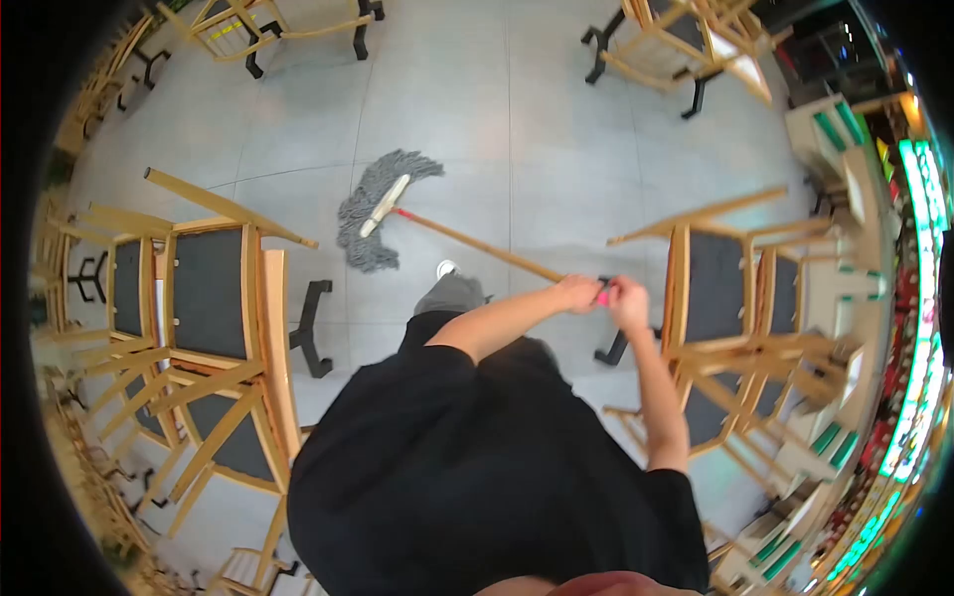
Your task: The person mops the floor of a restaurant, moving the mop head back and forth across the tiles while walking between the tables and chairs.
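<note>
A string mop (477, 244) with a long wooden handle slants across the view. Its grey yarn head (370, 204) lies spread on the floor ahead and to the left, held in a white clamp (385, 207). My left hand (576, 293) is wrapped round the handle near its upper end. Just right of it, my right hand (626, 301) closes on the handle's top, where a bit of pink shows between the hands. Both forearms reach forward from black short sleeves, and one white shoe (447, 268) shows below the mop head.
Upturned wooden chairs with dark seats rest on tables at the left (209, 293) and right (715, 288). Black table legs (316, 328) stand on the grey tile floor (447, 109). More chairs (686, 35) are farther ahead. A lit counter (914, 298) runs along the far right.
</note>
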Motion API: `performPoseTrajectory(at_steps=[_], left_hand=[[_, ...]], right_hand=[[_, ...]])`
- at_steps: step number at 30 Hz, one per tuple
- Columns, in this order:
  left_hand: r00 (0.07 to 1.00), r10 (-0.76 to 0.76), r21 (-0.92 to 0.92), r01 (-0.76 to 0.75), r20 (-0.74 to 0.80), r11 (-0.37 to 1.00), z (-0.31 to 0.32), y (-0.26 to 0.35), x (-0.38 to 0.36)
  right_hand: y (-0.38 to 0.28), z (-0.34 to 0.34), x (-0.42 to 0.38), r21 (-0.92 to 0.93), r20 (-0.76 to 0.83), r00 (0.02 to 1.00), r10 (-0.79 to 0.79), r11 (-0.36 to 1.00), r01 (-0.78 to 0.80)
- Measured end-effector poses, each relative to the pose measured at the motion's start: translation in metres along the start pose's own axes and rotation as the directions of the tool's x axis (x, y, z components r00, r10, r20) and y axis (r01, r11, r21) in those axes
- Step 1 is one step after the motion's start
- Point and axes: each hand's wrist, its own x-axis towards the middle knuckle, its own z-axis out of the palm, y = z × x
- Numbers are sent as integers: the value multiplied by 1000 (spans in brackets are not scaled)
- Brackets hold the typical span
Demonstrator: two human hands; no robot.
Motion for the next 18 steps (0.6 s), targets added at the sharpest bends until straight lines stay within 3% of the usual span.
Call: performPoseTrajectory(at_steps=[2, 6, 10, 14, 18], left_hand=[[995, 47, 26, -45, -87, 999, -59, -42, -10], [995, -43, -38, 40, -92, 998, -160, -110, -38], [958, -125, -90, 105, -259, 990, -233, -192, -66], [818, -157, -103, 121, -554, 987, -275, -247, -96], [675, -205, -124, 166, -709, 978, -309, -299, -131]], right_hand=[[-33, 17, 62, 6, -25, 999, -31, 999, 31], [-122, 43, 159, 62, -47, 997, 69, 996, -66], [-185, 92, 253, 139, -18, 998, -63, 988, 65], [-253, 120, 318, 250, 69, 989, -128, 962, 107], [-317, 161, 361, 308, 108, 949, -296, 918, 251]])
